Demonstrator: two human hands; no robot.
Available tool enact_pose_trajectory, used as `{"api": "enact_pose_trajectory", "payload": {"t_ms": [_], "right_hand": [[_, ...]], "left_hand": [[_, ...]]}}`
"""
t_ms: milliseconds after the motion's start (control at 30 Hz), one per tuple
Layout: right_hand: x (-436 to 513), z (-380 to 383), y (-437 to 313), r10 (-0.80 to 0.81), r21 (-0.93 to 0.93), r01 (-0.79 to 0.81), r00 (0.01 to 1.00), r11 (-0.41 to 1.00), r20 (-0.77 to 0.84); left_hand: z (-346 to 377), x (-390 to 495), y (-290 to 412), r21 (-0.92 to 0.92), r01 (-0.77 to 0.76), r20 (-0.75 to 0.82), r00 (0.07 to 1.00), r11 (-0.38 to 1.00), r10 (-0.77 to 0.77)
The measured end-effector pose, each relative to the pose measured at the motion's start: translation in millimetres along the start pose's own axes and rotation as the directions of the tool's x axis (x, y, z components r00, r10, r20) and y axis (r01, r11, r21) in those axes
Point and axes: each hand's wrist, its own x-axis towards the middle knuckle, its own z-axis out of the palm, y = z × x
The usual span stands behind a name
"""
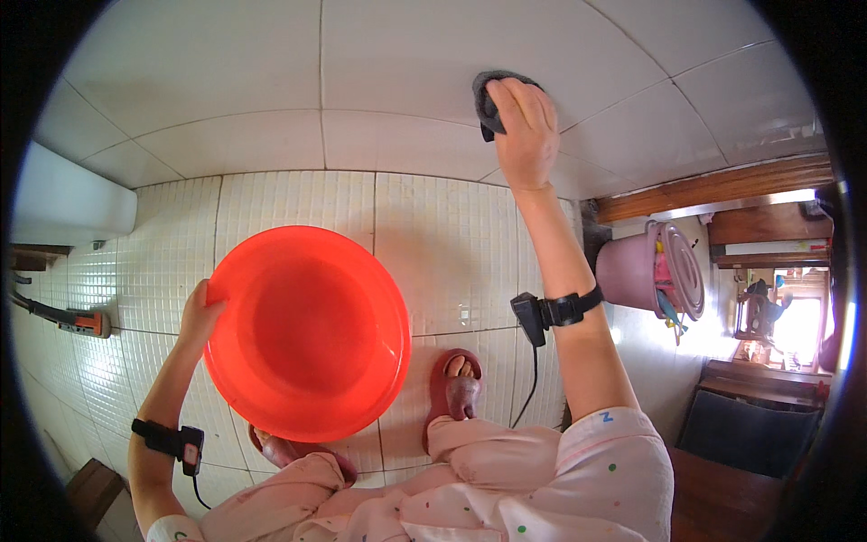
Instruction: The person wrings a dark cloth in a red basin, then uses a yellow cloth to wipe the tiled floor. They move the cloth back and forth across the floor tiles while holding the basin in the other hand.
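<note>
My left hand (201, 313) grips the left rim of a red plastic basin (308, 332), its fingers mostly hidden behind it. The basin's inside faces me and shows nothing in it. Up at the tiled wall (399, 61), my right hand (525, 129) presses a dark grey cloth (486, 101) against a light tile, a little above the floor joint. The cloth is bunched under my fingers.
Below is the tiled floor (440, 271), with my feet in dark red slippers (439, 393). A white fixture (74, 196) stands at the left, near an orange and black tool (88, 323). A pink lidded bucket (626, 271) stands right, beyond a wooden door frame (718, 183).
</note>
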Motion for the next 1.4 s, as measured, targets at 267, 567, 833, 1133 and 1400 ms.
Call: {"api": "enact_pose_trajectory", "payload": {"t_ms": [267,567,833,1133,1400], "right_hand": [[12,-11,5,-0.042,-0.002,0.042,0.998,0.999,0.053],[-11,-1,-7,-0.175,0.089,0.167,0.98,0.982,0.095],[37,-28,51,0.382,0.094,-0.373,0.859,0.923,-0.34],[80,60,-46,-0.212,0.046,0.218,0.971,0.975,-0.113],[9,92,-115,-0.467,0.457,0.223,0.704,0.861,0.535]], "left_hand": [[-2,4,-6,0.084,0.005,-0.003,1.0,0.996,-0.005],[1,5,-2,0.117,-0.02,-0.037,0.999,0.993,0.025],[2,-2,8,0.146,-0.026,-0.041,0.999,0.989,0.032],[5,-3,6,0.221,-0.096,-0.082,0.99,0.971,0.117],[6,-1,-10,0.229,-0.167,-0.105,0.975,0.959,0.195]]}}
